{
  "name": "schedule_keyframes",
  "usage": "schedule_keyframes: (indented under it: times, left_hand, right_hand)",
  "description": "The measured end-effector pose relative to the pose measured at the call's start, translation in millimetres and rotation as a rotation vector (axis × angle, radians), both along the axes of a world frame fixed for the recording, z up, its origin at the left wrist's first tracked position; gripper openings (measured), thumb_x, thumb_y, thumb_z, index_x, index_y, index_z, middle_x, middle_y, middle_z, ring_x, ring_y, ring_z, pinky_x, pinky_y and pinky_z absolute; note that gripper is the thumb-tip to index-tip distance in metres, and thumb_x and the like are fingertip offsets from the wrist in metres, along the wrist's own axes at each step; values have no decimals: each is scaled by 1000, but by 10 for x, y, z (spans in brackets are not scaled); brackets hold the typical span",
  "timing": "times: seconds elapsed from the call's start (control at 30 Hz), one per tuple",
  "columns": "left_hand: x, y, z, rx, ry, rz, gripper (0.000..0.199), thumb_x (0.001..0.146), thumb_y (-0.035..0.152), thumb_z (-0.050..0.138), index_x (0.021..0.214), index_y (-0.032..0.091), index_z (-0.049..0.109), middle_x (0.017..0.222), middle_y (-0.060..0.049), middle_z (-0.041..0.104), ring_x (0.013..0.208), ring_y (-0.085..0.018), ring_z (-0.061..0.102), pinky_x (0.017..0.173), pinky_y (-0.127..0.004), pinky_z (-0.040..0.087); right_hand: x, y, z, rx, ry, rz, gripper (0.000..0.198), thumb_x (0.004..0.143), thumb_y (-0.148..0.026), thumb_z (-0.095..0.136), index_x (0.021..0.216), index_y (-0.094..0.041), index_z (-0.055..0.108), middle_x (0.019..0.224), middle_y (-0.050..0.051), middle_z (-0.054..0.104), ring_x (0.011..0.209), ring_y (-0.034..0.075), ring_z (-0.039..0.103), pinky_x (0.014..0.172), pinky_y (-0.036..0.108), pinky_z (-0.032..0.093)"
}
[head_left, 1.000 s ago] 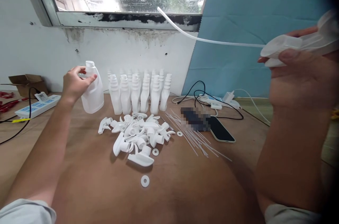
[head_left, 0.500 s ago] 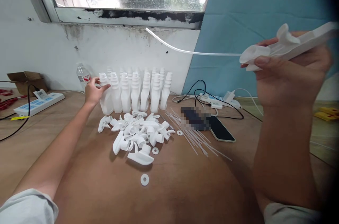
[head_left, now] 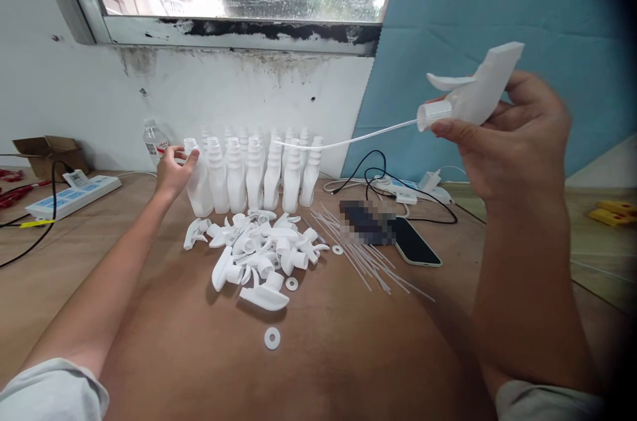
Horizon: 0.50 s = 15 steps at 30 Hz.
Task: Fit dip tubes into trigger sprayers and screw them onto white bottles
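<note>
Spray head (head_left: pixel 475 99) hanging above bench (head_left: pixel 358 361), right grip (head_left: pixel 520 135) grasping it; tube (head_left: pixel 373 135) already extending from collar (head_left: pixel 432 115). Left grip (head_left: pixel 175 173) clasping open bottle (head_left: pixel 198 188). Row bottles (head_left: pixel 255 185) standing without heads; loose heads (head_left: pixel 283 233), washers (head_left: pixel 267 340), spare tubes (head_left: pixel 365 259) apparently awaiting assembly.

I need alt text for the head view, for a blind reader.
A person's right hand holds a white spray head with a thin tube; the left hand holds a bottle beside similar bottles. Loose spray heads lie on the brown table.
</note>
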<state>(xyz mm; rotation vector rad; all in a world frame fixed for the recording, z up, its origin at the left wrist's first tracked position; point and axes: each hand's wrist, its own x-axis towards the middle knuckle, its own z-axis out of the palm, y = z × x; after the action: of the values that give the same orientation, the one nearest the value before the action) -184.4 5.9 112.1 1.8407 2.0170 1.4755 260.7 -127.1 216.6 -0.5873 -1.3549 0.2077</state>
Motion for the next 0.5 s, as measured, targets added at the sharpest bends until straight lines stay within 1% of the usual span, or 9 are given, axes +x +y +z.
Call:
schedule_keyframes:
  times: [0.07,0.17,0.23,0.27,0.3,0.37,0.43,0.5]
  left_hand:
    - [-21,20,6,-10,-7,-1,57,89,53,54,125,10,47,111,-7,61,80,-12,57,74,-25,46]
    - [-53,65,10,-42,-7,-12,58,87,53,56,127,11,46,117,-9,60,85,-15,59,73,-26,48]
    - [-79,70,23,-91,-1,-41,62,82,50,64,127,13,45,121,-10,58,88,-17,60,71,-26,50]
    - [-94,58,34,-125,4,-64,65,77,49,70,127,13,46,121,-10,59,89,-18,61,69,-26,50]
    - [-110,34,48,-172,12,-109,70,71,46,76,126,14,47,122,-10,59,90,-19,62,67,-25,51]
    - [-148,-37,79,-308,29,-243,80,63,42,82,129,17,45,125,-9,58,95,-20,61,63,-24,53]
    - [-190,-114,105,-466,40,-366,90,61,40,82,136,20,36,132,-9,53,101,-22,60,61,-24,55]
    - [-227,-166,112,-596,31,-431,97,60,35,82,139,22,29,134,-10,50,102,-23,60,60,-25,57]
  right_hand:
    - [-10,17,-13,-20,7,-7,56,34,-25,94,82,-21,65,81,3,69,78,22,67,77,45,52]
    - [-28,22,-28,-16,22,-11,53,34,-27,95,79,-21,66,80,2,69,75,20,66,76,44,53]
    - [-31,16,-30,9,23,-8,52,35,-27,95,79,-21,68,80,2,69,74,19,65,74,43,53]
    - [-29,12,-28,24,21,-2,51,37,-27,95,80,-20,69,81,3,70,73,19,65,73,42,53]
    - [-25,9,-24,38,19,6,49,38,-27,94,80,-20,70,81,4,70,73,19,65,72,42,53]
    - [-14,7,-16,57,22,16,47,39,-28,94,79,-20,70,81,5,71,72,19,65,70,41,52]
    - [-3,12,-9,57,25,12,47,38,-26,95,78,-20,71,80,5,71,71,19,64,68,40,52]
    - [4,22,-10,47,21,0,47,37,-24,95,78,-19,71,80,6,71,70,19,64,67,39,51]
